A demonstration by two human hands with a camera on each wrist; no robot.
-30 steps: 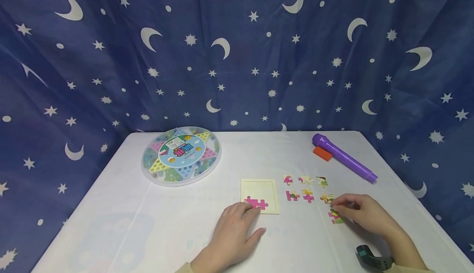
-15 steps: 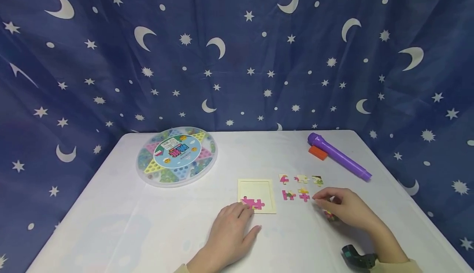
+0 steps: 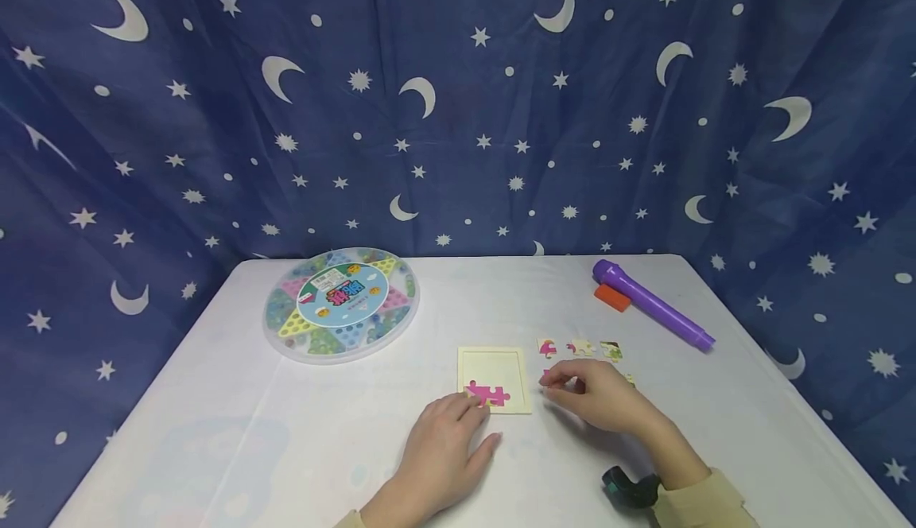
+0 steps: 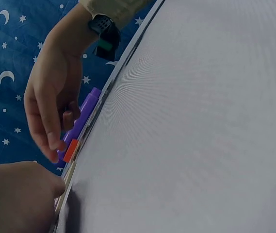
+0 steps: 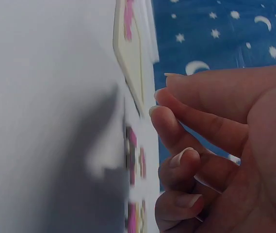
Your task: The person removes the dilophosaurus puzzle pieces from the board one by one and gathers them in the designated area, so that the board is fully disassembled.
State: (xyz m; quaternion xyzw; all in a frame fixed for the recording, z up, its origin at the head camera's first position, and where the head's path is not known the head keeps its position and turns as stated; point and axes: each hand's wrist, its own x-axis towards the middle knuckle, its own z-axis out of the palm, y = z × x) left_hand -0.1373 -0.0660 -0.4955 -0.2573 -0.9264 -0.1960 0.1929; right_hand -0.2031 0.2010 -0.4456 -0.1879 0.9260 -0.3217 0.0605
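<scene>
A cream puzzle frame (image 3: pixel 525 385) lies mid-table, with joined pink puzzle pieces (image 3: pixel 490 394) along its lower part. My left hand (image 3: pixel 445 452) rests its fairly straight fingertips on the frame's lower left edge and covers part of the pink pieces. Just right of the frame, my right hand (image 3: pixel 608 401) hovers with bent fingers. The right wrist view shows its thumb and fingertips apart, with nothing visible between them. Loose puzzle pieces (image 3: pixel 581 347) lie behind that hand, which hides several others. A yellowish piece (image 3: pixel 630 379) peeks out past its knuckles.
A round Chinese checkers box (image 3: pixel 343 305) sits at the back left. The back right holds a purple toy microphone (image 3: pixel 654 305) against an orange block (image 3: pixel 612 297). A dark strap device (image 3: pixel 630 488) is on my right wrist. A starry blue curtain (image 3: pixel 458 114) hangs behind the table.
My right hand has moved left from the rightmost loose pieces toward the frame. The left hand has stayed on the frame's edge. The head view has shifted slightly.
</scene>
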